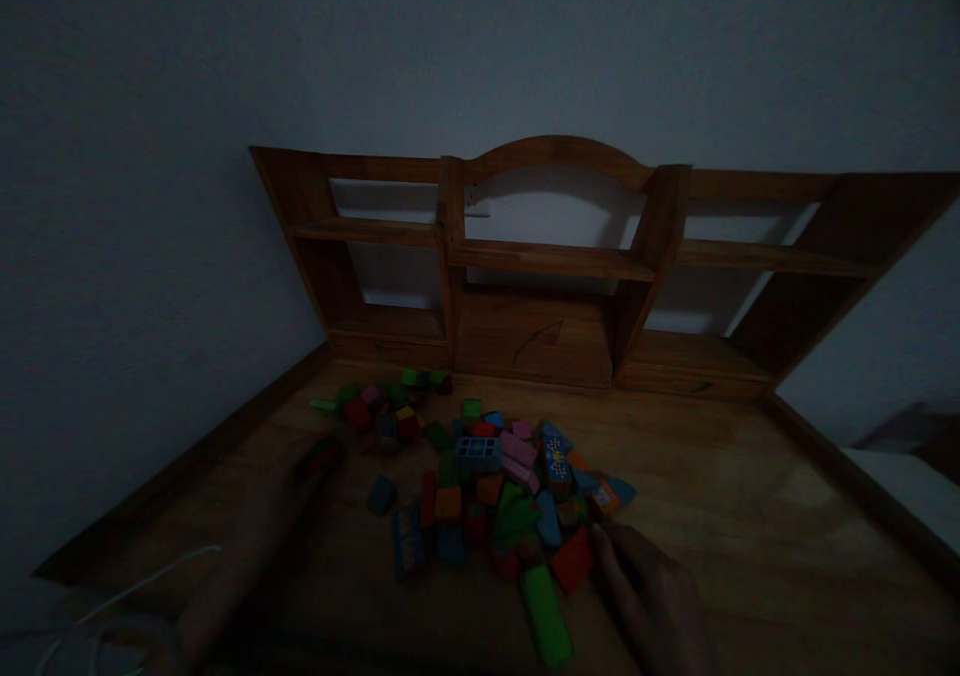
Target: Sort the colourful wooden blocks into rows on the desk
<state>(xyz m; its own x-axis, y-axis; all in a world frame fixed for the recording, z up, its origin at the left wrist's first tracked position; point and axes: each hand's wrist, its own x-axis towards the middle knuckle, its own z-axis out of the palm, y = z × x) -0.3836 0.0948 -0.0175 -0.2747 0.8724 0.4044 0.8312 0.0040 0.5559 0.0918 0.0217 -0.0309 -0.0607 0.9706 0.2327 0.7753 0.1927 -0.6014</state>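
In dim light, loose toy building blocks [480, 496] in several colours lie piled on the wooden desktop. My left hand [281, 491] is at the left side, its fingers around a dark red block [322, 456]. My right hand [656, 591] is at the right front of the pile, fingers stretched out and slightly apart, with the fingertips beside a red block [572, 559]. Whether they touch it is hard to see. Close by lie a long bright green block [546, 616], a blue half-round block [548, 519] and a blue patterned block [556, 459].
Behind the blocks stands a wooden shelf unit [551, 256] against the wall. A smaller cluster with a red block [358, 414] lies at the back left. A white cord [150, 581] runs near my left forearm. Raised wooden edging [862, 481] borders the right side.
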